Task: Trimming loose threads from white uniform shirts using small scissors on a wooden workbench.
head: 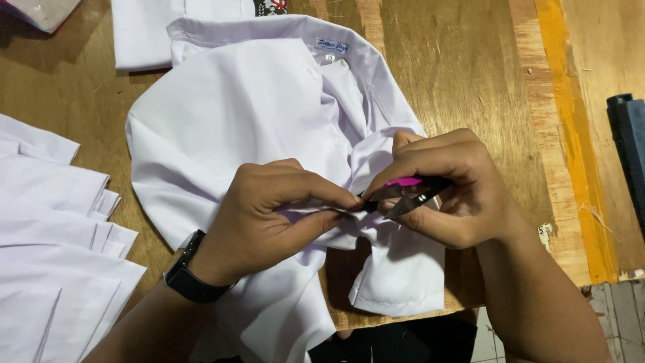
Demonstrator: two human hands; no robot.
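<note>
A white shirt (242, 114) lies bunched on the wooden table (463, 74), collar toward the far side. My left hand (269, 212), with a black watch at the wrist, pinches a fold of the shirt fabric between thumb and fingers. My right hand (450, 188) holds small thread snips (406, 191) with a pink handle and dark metal blades. The blade tips meet the pinched fabric right at my left fingertips. A shirt sleeve (396, 275) hangs below my hands over the table's near edge.
A stack of folded white fabric pieces (54, 228) lies at the left. Another white garment (144, 30) sits at the far edge. A dark object (628, 141) stands at the right edge beside an orange stripe (571, 114) on the table.
</note>
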